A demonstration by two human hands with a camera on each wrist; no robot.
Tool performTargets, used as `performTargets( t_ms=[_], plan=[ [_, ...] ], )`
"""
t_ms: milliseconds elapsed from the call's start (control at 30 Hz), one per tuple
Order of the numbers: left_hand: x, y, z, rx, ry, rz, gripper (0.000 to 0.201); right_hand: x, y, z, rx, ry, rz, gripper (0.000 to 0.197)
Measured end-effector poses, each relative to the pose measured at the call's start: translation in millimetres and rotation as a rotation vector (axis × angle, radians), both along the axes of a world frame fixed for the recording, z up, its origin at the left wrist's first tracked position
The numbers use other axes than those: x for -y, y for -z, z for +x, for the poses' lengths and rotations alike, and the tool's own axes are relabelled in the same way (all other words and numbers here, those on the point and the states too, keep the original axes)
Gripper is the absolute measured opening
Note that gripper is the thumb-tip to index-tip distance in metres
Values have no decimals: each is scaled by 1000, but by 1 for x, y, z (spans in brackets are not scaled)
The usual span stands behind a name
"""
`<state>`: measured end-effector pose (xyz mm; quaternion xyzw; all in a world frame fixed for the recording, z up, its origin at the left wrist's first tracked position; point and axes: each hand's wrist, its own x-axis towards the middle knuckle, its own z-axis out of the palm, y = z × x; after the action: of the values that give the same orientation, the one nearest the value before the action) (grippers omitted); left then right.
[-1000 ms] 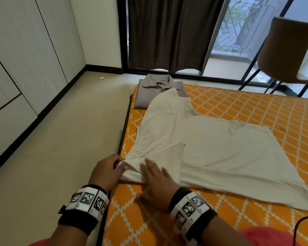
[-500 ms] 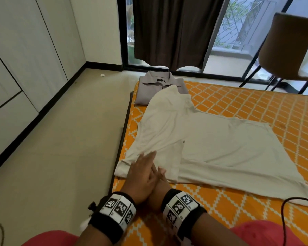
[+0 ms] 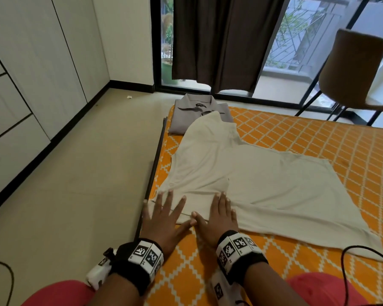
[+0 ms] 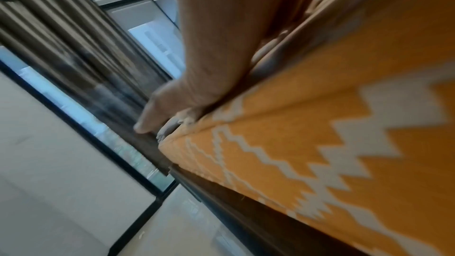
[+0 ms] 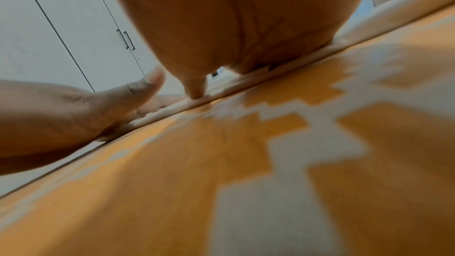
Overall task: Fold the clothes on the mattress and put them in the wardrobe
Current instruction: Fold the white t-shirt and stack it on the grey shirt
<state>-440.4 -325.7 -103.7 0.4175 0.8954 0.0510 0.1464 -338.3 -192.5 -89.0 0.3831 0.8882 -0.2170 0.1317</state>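
Orange-patterned mattress (image 3: 318, 146) – cream shirt (image 3: 263, 184) spread flat, folded grey shirt (image 3: 186, 113) at corner

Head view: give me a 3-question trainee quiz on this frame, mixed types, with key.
1. True or false: both hands press flat on the white shirt.
2. Which garment already lies folded at the far corner of the mattress? A) grey collared shirt B) blue jeans C) red towel
3. Fill in: the left hand lies nearer the mattress ____ than the right hand.

Key: 1 true; 2 A, the grey collared shirt; 3 edge.
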Motion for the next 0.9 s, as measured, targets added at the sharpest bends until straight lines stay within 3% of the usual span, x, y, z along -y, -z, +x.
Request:
performTargets(
  t_ms=[100,200,267,433,567,700,800,900],
  plan=[
    [12,-17,-23,31,-388,205,60,0,2,1,-5,-12,16,97],
    [29,-22,-51,265,-635,462,20,1,2,-1,3,-9,26,97],
    [33,-19,-56,347,-595,492,18,1,-2,-3,-4,1,35,95],
    [24,-21,-53,306,-499,611,10,-16,-18,-12,-204,134,128,68],
    [23,-28,-52,375,-407,709,8,-42,-25,-13,-246,186,32,49],
    [19,-31,-50,460,-315,796,8,-50,-24,-17,-274,194,-23,44],
    [16,-30,-50,529,-257,733,13,-51,-21,-18,-351,256,-33,39],
    [13,-25,-49,308,-276,475,12,-51,-18,-17,-310,241,-34,42]
  ],
)
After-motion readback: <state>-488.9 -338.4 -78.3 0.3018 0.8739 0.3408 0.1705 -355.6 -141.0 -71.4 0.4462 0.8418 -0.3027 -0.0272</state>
